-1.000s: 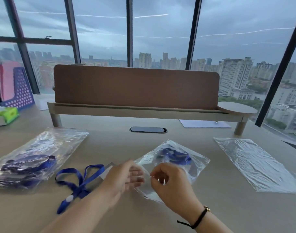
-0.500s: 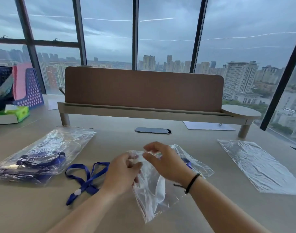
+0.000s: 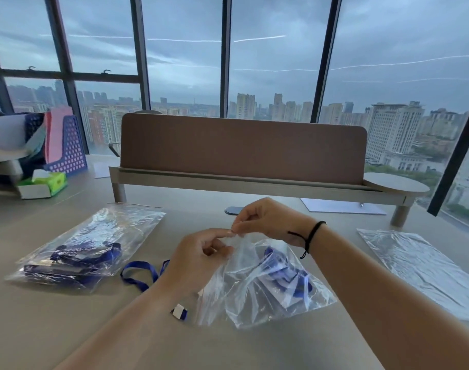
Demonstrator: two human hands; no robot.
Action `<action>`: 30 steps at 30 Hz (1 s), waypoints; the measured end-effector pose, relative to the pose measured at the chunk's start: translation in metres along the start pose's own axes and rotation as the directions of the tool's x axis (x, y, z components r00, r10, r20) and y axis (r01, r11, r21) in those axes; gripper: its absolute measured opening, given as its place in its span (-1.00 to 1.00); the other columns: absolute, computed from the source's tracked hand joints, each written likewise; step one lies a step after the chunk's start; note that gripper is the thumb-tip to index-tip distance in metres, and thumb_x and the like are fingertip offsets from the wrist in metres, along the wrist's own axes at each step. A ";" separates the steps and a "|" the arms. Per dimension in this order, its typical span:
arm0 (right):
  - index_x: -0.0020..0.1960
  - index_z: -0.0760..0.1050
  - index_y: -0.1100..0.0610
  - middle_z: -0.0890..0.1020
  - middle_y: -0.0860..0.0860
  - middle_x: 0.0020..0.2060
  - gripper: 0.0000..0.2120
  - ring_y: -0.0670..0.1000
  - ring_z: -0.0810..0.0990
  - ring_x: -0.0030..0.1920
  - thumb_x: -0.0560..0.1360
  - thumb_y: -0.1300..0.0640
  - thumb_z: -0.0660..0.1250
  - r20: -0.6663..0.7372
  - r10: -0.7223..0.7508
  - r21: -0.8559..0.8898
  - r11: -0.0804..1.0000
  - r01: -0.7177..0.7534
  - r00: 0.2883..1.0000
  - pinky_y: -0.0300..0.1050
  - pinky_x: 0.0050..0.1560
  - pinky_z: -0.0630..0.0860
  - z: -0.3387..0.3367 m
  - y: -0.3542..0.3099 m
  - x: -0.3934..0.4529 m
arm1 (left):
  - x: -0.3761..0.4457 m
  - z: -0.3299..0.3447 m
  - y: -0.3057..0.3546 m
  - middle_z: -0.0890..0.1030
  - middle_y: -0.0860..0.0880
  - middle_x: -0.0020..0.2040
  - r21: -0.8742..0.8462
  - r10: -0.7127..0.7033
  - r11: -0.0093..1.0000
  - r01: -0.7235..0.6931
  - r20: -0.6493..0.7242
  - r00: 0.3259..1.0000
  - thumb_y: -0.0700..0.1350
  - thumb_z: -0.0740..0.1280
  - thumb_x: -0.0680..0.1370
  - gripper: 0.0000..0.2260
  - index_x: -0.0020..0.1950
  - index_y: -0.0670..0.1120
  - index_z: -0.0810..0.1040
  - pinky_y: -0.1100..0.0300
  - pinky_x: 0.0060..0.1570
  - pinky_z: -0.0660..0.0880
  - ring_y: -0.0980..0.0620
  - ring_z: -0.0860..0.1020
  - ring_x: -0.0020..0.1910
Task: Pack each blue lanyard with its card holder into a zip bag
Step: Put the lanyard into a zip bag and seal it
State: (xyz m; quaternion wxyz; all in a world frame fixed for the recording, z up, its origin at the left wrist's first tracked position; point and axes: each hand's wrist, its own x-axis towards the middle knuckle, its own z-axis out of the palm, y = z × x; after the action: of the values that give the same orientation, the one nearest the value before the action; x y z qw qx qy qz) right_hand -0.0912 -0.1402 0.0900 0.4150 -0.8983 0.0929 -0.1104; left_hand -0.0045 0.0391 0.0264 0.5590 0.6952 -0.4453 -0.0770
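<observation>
While both hands work at the mouth of the held bag, the count stands as below.

Done: one filled bag (image 3: 84, 247) lies flat on the desk (image 3: 68, 329) at about 9 o'clock from the hands, a blue lanyard visible inside; whether its zip is closed I cannot tell.
In hand: zip bag (image 3: 262, 284) raised off the desk, a lanyard bundle (image 3: 286, 273) already inside at the bottom.
Left hand (image 3: 198, 257): fingers curled, pinching the bag's upper edge.
Right hand (image 3: 268, 220): thumb and forefinger pinching the same edge, touching the left fingertips.
Step, as judged: sealing the zip strip; not yet confirmed shut.
Left to do: loose lanyard (image 3: 141, 273) on the desk at about 8 o'clock, partly under the left forearm; empty bags (image 3: 420, 265) at 3 o'clock, flat, apparently a stack.
Bag axis: long axis runs from mouth at 12 o'clock down to bottom at roughly 5 o'clock; mouth points up and away, contents sagging low.
Filled bag axis: 1 o'clock to 7 o'clock.
</observation>
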 end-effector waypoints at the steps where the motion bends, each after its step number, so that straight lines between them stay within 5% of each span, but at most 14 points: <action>1: -0.18 0.70 0.07 0.72 0.13 -0.21 -0.89 0.09 0.52 -0.22 0.42 0.03 0.51 -0.029 0.000 0.013 1.000 0.000 1.000 0.12 -0.11 0.46 -0.002 0.000 0.000 | 0.001 -0.002 -0.001 0.70 0.02 -0.21 0.007 -0.006 1.000 0.006 0.002 1.000 -0.19 0.47 0.51 -0.74 0.05 0.18 0.64 0.31 -0.15 0.56 -0.03 0.63 -0.22; 6: -0.14 0.69 0.16 0.67 0.06 -0.31 -0.92 0.03 0.53 -0.26 0.45 0.14 0.51 -0.185 -0.016 0.130 0.991 0.041 0.983 -0.02 -0.07 0.50 -0.013 -0.008 -0.005 | 0.002 -0.011 -0.004 0.68 0.15 -0.17 0.146 -0.019 0.989 0.028 -0.062 0.998 -0.01 0.50 0.47 -0.96 -0.12 0.14 0.68 0.19 -0.10 0.58 0.06 0.60 -0.18; 11: -0.15 0.69 0.19 0.67 0.03 -0.31 -0.92 -0.05 0.54 -0.33 0.44 0.17 0.51 -0.354 -0.066 0.195 0.970 0.143 0.933 -0.15 -0.17 0.53 -0.034 -0.023 -0.011 | 0.000 -0.024 0.002 0.54 0.23 0.05 0.195 -0.070 0.977 0.087 -0.095 0.993 0.07 0.48 0.47 -0.96 -0.15 0.15 0.68 0.46 -0.09 0.34 0.30 0.51 0.02; 17: -0.12 0.70 0.20 0.69 0.20 -0.20 -0.88 -0.01 0.50 -0.33 0.40 0.15 0.53 -0.475 -0.104 0.219 0.948 0.232 0.874 -0.14 -0.21 0.48 -0.059 -0.049 -0.019 | 0.006 -0.053 0.019 0.71 0.11 -0.29 0.144 -0.040 0.988 0.058 -0.125 0.991 0.06 0.46 0.48 -0.90 -0.18 0.07 0.70 0.36 -0.27 0.53 0.17 0.64 -0.31; 22: -0.19 0.70 0.13 0.66 0.07 -0.33 -0.88 -0.02 0.46 -0.38 0.35 0.08 0.55 -0.521 -0.096 0.286 0.916 0.280 0.848 -0.11 -0.24 0.46 -0.067 -0.069 -0.024 | 0.014 -0.081 0.041 0.72 -0.11 -0.24 -0.104 0.018 0.994 -0.041 -0.211 0.977 -0.16 0.46 0.49 -0.96 -0.11 -0.10 0.70 0.16 -0.17 0.66 -0.06 0.71 -0.25; 30: -0.25 0.61 0.20 0.60 -0.01 -0.42 -0.87 -0.06 0.45 -0.42 0.43 0.19 0.51 -0.538 -0.128 0.323 0.881 0.345 0.833 -0.20 -0.36 0.43 -0.051 -0.092 -0.014 | 0.018 -0.133 0.069 0.73 -0.14 -0.20 -0.155 0.075 0.979 -0.136 -0.350 0.934 -0.24 0.45 0.50 -0.89 0.00 -0.10 0.63 0.03 -0.13 0.64 -0.13 0.71 -0.22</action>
State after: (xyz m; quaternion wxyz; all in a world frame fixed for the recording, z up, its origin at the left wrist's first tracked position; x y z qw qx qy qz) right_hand -0.1119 -0.1145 0.1914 0.5367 -0.7361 0.0579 -0.4083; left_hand 0.0498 0.1224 0.1398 0.6904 0.6208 -0.3697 0.0360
